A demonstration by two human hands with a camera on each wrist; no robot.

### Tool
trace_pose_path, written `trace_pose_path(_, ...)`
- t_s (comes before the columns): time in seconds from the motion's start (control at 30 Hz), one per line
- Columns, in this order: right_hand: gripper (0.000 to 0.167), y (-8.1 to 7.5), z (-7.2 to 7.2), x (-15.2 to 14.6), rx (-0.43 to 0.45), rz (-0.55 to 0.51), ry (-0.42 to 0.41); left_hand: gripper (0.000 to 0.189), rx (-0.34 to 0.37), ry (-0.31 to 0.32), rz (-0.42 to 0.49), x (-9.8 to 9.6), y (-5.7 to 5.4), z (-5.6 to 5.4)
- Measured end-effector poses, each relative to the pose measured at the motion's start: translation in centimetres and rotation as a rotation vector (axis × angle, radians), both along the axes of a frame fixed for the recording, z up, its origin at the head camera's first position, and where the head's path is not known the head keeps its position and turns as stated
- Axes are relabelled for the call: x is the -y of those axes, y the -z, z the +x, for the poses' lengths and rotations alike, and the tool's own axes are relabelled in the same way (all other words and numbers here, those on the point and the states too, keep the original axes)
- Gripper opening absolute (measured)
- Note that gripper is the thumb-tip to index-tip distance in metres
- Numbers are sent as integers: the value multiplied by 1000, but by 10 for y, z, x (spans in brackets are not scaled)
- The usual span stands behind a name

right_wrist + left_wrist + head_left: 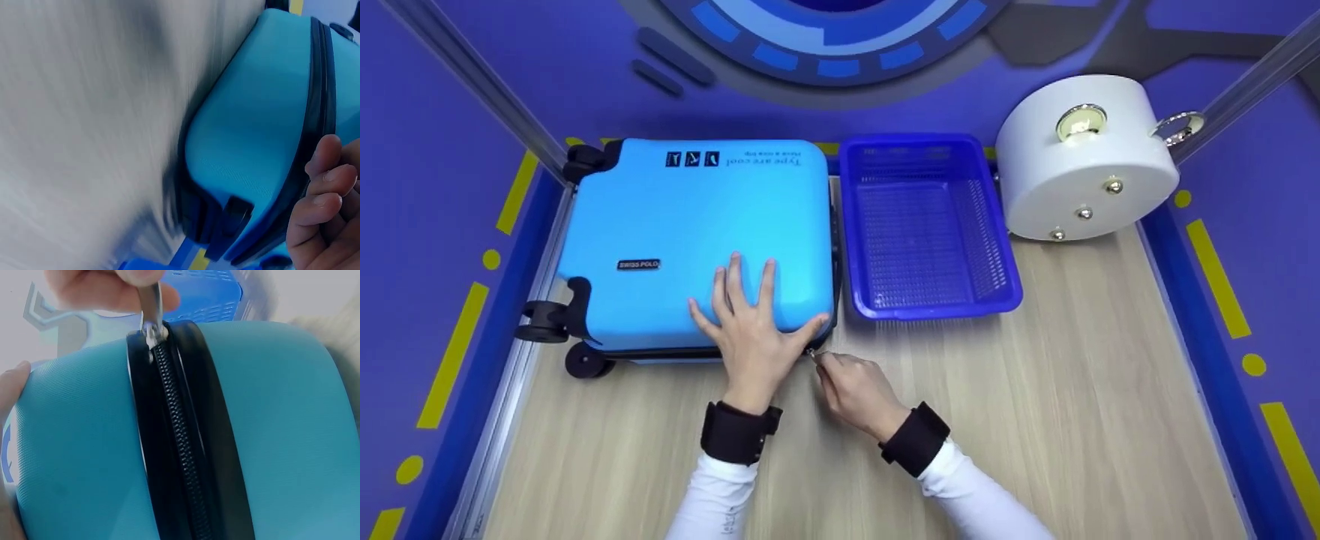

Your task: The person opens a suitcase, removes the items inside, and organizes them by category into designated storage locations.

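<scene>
A light blue hard-shell suitcase (675, 210) lies flat on the wood-grain table. My left hand (754, 337) rests on its top shell near the front right corner, fingers spread. At that corner, my right hand (861, 390) pinches a metal zipper pull (150, 306) between thumb and fingers. The left wrist view shows the zipper teeth (183, 439) meshed along the black band below the pull. Curled fingers of the right hand (323, 219) appear beside the black zipper band in the right wrist view.
Right of the suitcase sits a blue plastic basket (1012, 296). A white round bag (1035, 165) with gold studs and a ring handle stands at the back right. Black wheels (544, 322) jut from the suitcase's left end. Blue panels enclose the back and sides.
</scene>
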State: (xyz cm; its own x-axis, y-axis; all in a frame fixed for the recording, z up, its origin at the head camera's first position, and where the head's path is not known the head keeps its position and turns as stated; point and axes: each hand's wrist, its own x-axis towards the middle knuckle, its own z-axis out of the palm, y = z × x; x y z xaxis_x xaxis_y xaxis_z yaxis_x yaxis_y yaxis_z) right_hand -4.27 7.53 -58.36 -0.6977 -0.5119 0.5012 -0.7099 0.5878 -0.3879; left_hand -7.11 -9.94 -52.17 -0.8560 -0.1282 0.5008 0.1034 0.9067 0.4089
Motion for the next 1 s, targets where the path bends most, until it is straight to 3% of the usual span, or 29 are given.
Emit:
trace_pose_path(0.33, 5, 3, -1, 26, 78, 13, -24, 108, 17, 31, -10, 2, -2, 0)
trace_pose_path(0.63, 4, 5, 0, 25, 140, 6, -13, 106, 25, 59, -7, 7, -1, 3)
trace_pose_path(0.83, 14, 5, -4, 12, 131, -70, -32, 93, -12, 138, 1, 17, 3, 8)
trace_pose_path(1.0, 19, 0, -12, -1, 95, -189, -50, 80, -76, 182, -27, 24, 14, 19)
